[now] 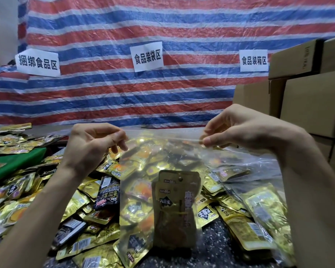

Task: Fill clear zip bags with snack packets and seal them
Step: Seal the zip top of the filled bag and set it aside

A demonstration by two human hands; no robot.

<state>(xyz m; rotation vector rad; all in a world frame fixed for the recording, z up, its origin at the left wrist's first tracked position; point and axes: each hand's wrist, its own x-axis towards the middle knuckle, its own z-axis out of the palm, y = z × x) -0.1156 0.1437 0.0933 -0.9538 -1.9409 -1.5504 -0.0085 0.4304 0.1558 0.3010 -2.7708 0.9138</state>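
left hand (93,144), right hand (238,128): pinching zip bag (161,151) top corners | bag: probably light, limp, slippery; grip by zip strip

The left hand (93,146) and right hand (246,130) are bare, and both forearms (37,206) run bare to the frame's edge.

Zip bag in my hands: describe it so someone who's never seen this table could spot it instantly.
Over the table heaped with gold packets, the left hand and right hand pinch the top edge of one clear bag. Unlike the bag lying at right, it hangs upright with brown packets inside.
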